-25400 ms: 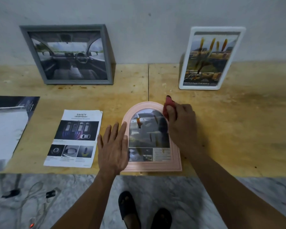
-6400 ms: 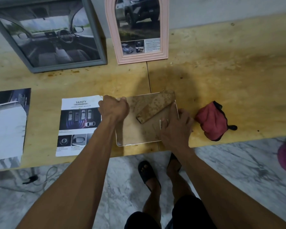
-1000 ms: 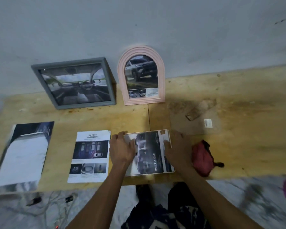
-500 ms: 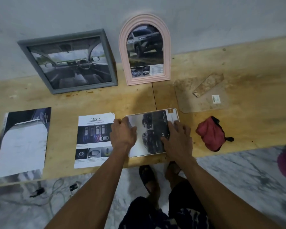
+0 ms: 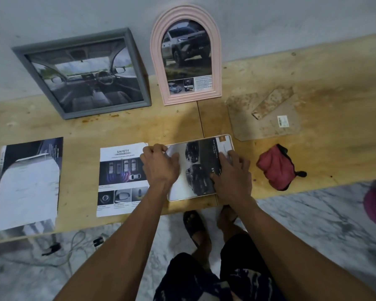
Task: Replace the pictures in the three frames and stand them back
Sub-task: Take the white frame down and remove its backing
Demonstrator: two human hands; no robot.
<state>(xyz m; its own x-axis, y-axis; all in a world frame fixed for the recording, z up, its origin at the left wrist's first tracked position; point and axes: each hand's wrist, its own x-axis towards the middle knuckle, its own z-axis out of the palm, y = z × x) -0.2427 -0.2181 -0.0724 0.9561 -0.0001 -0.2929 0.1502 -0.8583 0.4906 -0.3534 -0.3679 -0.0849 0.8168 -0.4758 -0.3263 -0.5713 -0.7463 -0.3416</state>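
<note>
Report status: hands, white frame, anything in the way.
Left hand and right hand press print flat in white frame. Backing board lies off, to the right. Nothing in the way.

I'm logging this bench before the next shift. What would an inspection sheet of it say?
Surface: wooden bench, stained.
Job's things: grey frame and pink frame lean on the wall; white frame lies flat under a car picture; backing board lies apart.
Clutter: red cloth, safety sheet, dark sheet.
Grips: left hand and right hand press the picture.
Cables: wires on the floor.
Surroundings: grey wall, marble floor.
</note>
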